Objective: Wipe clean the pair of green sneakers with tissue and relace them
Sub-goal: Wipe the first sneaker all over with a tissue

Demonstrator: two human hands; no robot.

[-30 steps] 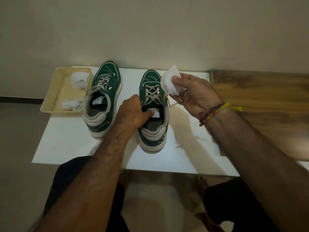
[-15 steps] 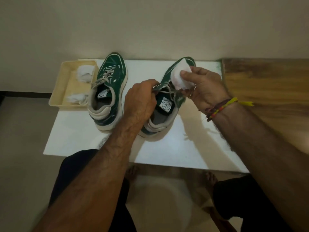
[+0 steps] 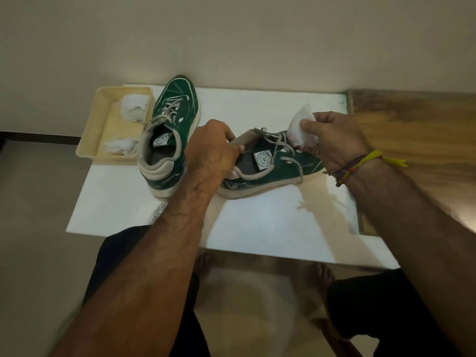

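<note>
On the white table [image 3: 257, 228], one green sneaker [image 3: 170, 140] stands upright beside the tray [image 3: 103, 119]; your left hand [image 3: 211, 150] grips the collar of the turned sneaker [image 3: 270, 171], while your right hand [image 3: 332, 137] pinches a tissue [image 3: 300, 130] above its laces

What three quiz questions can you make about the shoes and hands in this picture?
1. True or false: the left hand grips the tilted sneaker by its collar.
2. What does the right hand pinch? A) a lace B) a white tissue C) a brush
3. Fill in: the crumpled tissues lie in the cream ____ beside the upright sneaker.

Key: 1 true; 2 B; 3 tray.
</note>
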